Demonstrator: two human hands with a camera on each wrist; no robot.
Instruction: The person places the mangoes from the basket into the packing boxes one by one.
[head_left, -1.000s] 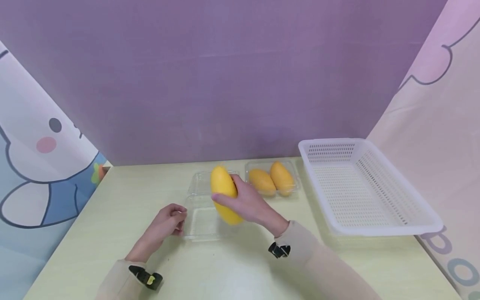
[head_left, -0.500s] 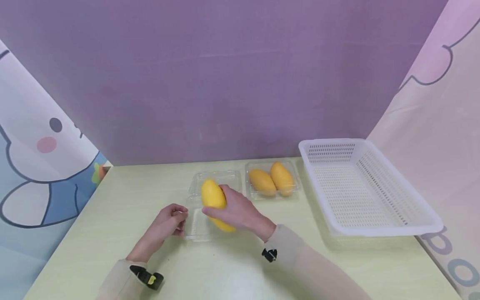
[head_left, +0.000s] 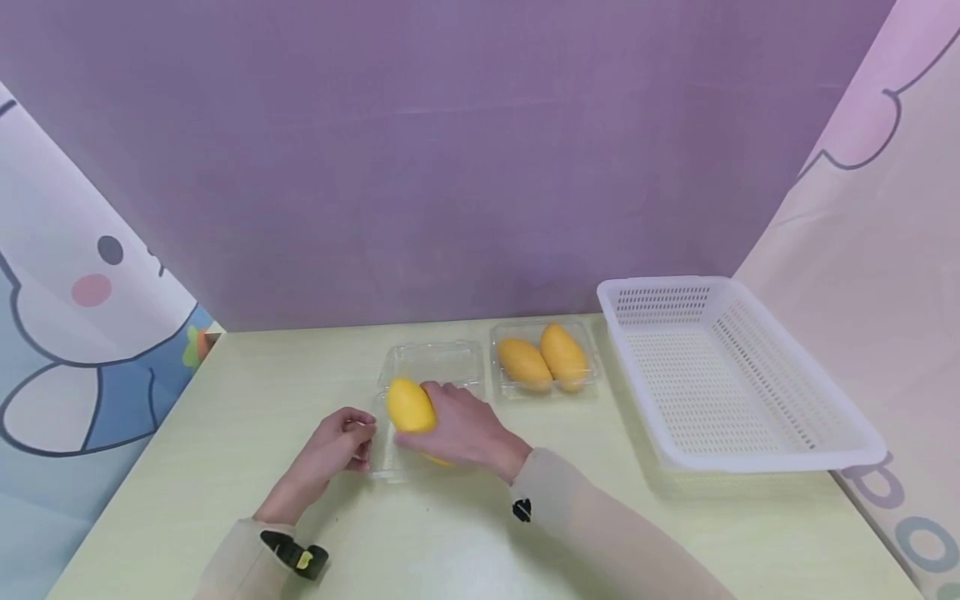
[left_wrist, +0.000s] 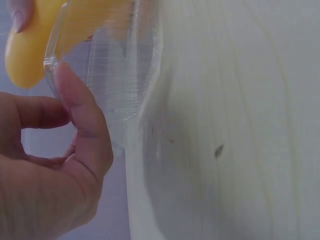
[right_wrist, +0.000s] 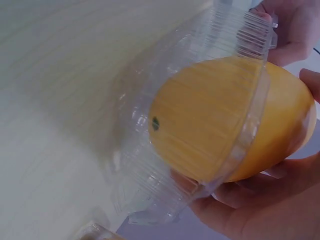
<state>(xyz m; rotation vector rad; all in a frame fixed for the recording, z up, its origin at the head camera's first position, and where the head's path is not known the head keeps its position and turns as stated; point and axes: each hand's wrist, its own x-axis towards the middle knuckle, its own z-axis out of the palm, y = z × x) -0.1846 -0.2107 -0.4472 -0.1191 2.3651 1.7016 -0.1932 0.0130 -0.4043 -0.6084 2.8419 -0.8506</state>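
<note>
A yellow mango [head_left: 410, 406] is gripped in my right hand [head_left: 461, 425], tilted over the base of a clear plastic clamshell box [head_left: 384, 458]. Through the box wall in the right wrist view, the lower end of the mango [right_wrist: 200, 115] shows inside the base, a small dark stem spot on it. My left hand [head_left: 333, 450] pinches the left rim of that box between thumb and finger, plainly seen in the left wrist view at the clear rim [left_wrist: 50, 62]. The box's lid [head_left: 442, 357] lies folded back, away from me. My right hand hides part of the mango and base.
Right of the lid stands another clear box [head_left: 592, 379] holding two mangoes [head_left: 564, 358]. Farther right is a white perforated basket [head_left: 697, 383] with nothing in it. A purple backdrop [head_left: 450, 167] rises behind the pale table [head_left: 262, 400].
My right hand has moved the mango left and down, from above the clear box into its base. The left hand has stayed at the box's left rim.
</note>
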